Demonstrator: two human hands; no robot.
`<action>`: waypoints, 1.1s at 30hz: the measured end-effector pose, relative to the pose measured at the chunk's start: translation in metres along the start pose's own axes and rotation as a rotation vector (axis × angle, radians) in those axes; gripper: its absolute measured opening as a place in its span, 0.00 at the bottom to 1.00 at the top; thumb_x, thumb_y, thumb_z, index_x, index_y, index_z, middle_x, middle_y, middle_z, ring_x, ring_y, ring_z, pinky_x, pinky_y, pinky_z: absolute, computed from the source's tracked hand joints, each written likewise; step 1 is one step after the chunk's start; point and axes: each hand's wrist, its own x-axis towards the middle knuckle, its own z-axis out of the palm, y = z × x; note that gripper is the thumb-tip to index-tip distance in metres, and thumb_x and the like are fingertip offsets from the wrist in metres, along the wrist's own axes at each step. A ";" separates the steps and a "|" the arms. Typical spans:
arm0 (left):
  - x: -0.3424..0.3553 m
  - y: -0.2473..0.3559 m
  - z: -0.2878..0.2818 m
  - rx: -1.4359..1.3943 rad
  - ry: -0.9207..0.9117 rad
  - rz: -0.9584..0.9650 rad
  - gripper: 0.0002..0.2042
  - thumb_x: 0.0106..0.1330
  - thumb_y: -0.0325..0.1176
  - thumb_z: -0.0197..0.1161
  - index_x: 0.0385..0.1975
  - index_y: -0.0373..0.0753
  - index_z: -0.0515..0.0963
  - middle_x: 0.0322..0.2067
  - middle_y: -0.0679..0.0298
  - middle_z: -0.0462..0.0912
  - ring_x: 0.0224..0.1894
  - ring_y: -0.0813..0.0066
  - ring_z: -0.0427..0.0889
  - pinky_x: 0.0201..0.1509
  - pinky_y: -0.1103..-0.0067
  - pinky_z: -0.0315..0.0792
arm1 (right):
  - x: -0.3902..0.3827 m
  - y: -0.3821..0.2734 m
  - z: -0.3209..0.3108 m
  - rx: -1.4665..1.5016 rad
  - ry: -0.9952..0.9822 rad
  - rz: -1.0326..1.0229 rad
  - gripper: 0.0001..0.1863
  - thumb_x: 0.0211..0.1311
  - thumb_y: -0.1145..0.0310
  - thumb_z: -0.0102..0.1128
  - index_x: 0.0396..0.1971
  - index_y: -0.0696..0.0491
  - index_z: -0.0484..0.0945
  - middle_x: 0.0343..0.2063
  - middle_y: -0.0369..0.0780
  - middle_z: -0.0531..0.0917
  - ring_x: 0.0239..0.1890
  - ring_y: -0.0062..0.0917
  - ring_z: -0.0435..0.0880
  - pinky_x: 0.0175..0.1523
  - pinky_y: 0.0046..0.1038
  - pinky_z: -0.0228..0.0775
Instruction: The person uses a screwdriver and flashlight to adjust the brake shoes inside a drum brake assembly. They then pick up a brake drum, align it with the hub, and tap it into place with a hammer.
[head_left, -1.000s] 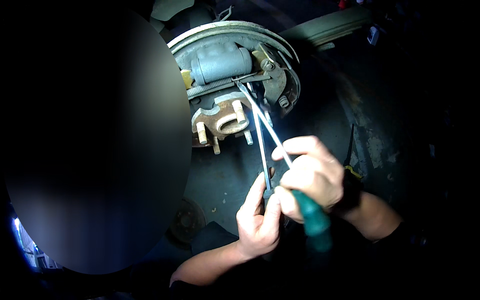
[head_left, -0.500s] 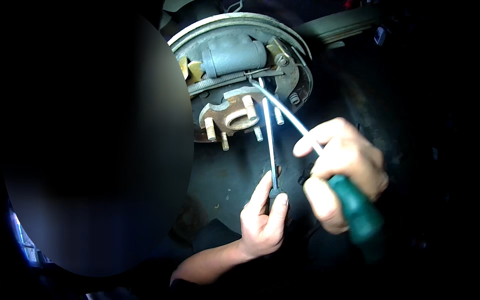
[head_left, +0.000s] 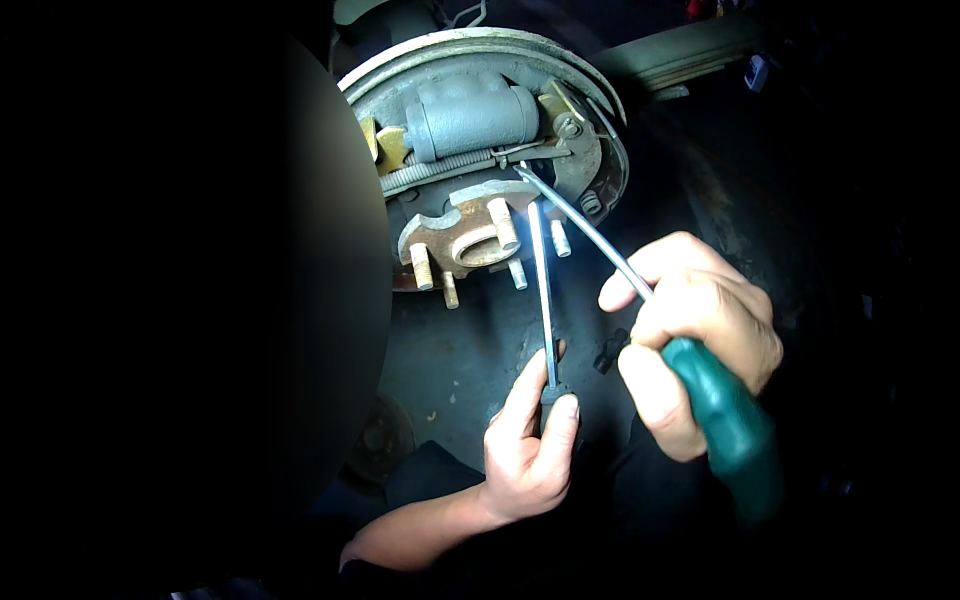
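My left hand (head_left: 525, 455) grips the dark handle of a screwdriver (head_left: 543, 300), whose shaft points up to beside the rusty wheel hub (head_left: 437, 233) with its studs. My right hand (head_left: 700, 335) is closed round a green-handled screwdriver (head_left: 720, 405). Its shaft slants up-left, with the tip at the spring and lever (head_left: 450, 166) under the grey brake cylinder (head_left: 470, 122). These parts sit on a round backing plate (head_left: 475, 45) with brass-coloured brackets and a lever at the right. Whether either tip is hooked on anything cannot be made out.
A rusty disc (head_left: 378, 450) lies low behind my left forearm. A small dark object (head_left: 610, 350) is on the grey surface between my hands. A pale rail (head_left: 700, 55) runs at the top right. A dark, blurred round shape fills the left of the view.
My right hand and the green screwdriver have swung to the right, away from my left hand, so the two shafts spread wider apart. The brake assembly appears slightly shifted right in the view.
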 end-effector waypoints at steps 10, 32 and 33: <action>0.002 -0.003 0.000 0.045 0.015 0.064 0.24 0.71 0.22 0.57 0.66 0.23 0.64 0.43 0.56 0.82 0.41 0.78 0.80 0.48 0.82 0.74 | 0.004 -0.003 -0.002 0.065 -0.027 0.054 0.07 0.42 0.68 0.61 0.19 0.54 0.72 0.13 0.35 0.73 0.22 0.30 0.80 0.31 0.29 0.75; 0.000 -0.004 -0.001 0.042 -0.016 -0.004 0.24 0.72 0.23 0.57 0.66 0.24 0.64 0.36 0.64 0.80 0.34 0.84 0.76 0.41 0.85 0.73 | 0.006 0.003 -0.004 0.056 -0.010 -0.033 0.06 0.43 0.70 0.59 0.19 0.55 0.73 0.17 0.40 0.76 0.22 0.29 0.80 0.29 0.26 0.74; 0.000 -0.004 -0.001 0.036 -0.018 0.002 0.24 0.72 0.23 0.57 0.66 0.24 0.64 0.35 0.64 0.80 0.33 0.84 0.76 0.40 0.85 0.72 | 0.006 0.003 -0.004 0.050 -0.001 -0.024 0.06 0.44 0.70 0.59 0.20 0.56 0.73 0.17 0.40 0.77 0.22 0.29 0.80 0.30 0.26 0.75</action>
